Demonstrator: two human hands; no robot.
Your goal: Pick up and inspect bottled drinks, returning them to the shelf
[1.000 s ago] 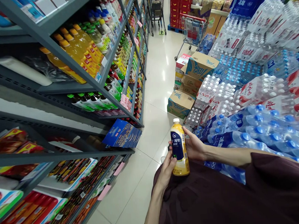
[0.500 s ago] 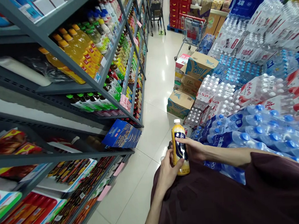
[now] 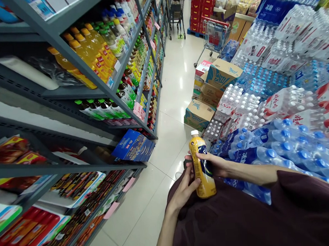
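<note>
Both my hands hold a yellow drink bottle (image 3: 201, 172) with a white cap and a dark blue label, in front of my dark shirt. My left hand (image 3: 183, 188) wraps the bottle's lower left side, its thumb lying across the front. My right hand (image 3: 215, 164) grips the upper right side, with the thumb on the label; its other fingers are hidden behind the bottle. The bottle leans slightly, its cap toward the upper left.
Shelves of drinks (image 3: 123, 92) line the left, with packaged sausages (image 3: 29, 235) nearer. A blue carton (image 3: 132, 147) sticks out at a shelf corner. Stacked water packs (image 3: 288, 141) fill the right, beside cardboard boxes (image 3: 200, 113). Shopping carts (image 3: 215, 34) stand farther down the tiled aisle (image 3: 175, 81).
The bottle has turned in my hands, so the blue label now faces more to the right and more of the yellow side shows. It also tilts more than before.
</note>
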